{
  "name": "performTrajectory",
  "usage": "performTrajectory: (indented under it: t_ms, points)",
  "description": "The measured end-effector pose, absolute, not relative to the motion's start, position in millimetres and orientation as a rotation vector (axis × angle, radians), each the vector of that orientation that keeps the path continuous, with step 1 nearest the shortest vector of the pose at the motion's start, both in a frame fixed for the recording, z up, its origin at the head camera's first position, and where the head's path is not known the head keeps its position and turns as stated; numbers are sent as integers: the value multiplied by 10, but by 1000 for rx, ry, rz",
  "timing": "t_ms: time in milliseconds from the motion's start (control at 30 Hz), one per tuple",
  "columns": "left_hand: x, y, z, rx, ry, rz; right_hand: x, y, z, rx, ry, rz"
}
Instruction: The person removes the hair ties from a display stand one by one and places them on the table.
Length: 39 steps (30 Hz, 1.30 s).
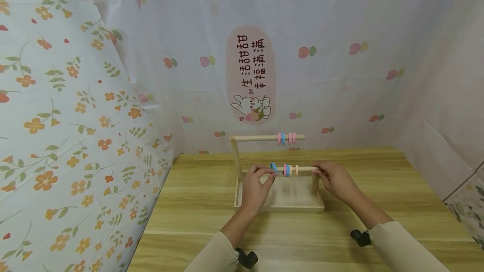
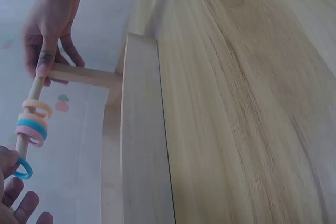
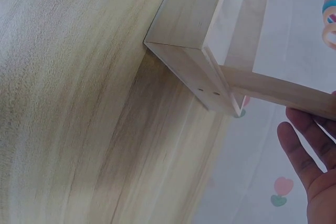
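A wooden rack carries small rings on two horizontal rods. My left hand (image 1: 254, 189) pinches a blue ring (image 1: 273, 166) between thumb and fingertips at the left end of the lower rod (image 1: 305, 169). In the left wrist view this blue ring (image 2: 24, 169) overlaps the rod's tip. Farther along that rod hang a pink ring (image 2: 27, 132), a blue ring (image 2: 32, 125) and peach rings (image 2: 41, 107). With thumb and fingers, my right hand (image 1: 338, 179) grips the rod's right end, where it meets a short upright post (image 2: 86, 74).
Behind, the rack's upper rod (image 1: 253, 138) holds pink and blue rings (image 1: 282, 139) near its right end, joined to a tall post (image 1: 236, 158) at left. The rack's shallow tray base (image 1: 280, 209) stands on a wood-grain table (image 1: 196, 221). Patterned cloth (image 1: 332, 83) hangs behind.
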State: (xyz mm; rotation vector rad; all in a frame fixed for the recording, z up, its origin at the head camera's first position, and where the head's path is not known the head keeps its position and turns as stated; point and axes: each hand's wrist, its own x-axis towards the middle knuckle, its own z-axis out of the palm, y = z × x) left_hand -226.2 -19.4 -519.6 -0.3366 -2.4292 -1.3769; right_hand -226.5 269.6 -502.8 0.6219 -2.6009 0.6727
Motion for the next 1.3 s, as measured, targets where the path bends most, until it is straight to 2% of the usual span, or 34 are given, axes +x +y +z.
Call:
performTrajectory:
  t_ms: [400,667,1033,1300]
  points:
    - [-2195,-455,-5176,-446,-2452,-1119,-2255,2689,-5056,605,-2617,687]
    - [-2121,-701,-5187,-682,-2272,-785,-2254,2686,-5031,609,-2628,678]
    - [-1997,-1049,-5166,-845,-2195,-318,-2297,2695,-5071,619,-2577,660]
    - [-1876,-1210,-5175,-998,-2152,-169,-2288,2685,-5017,630,-2608,671]
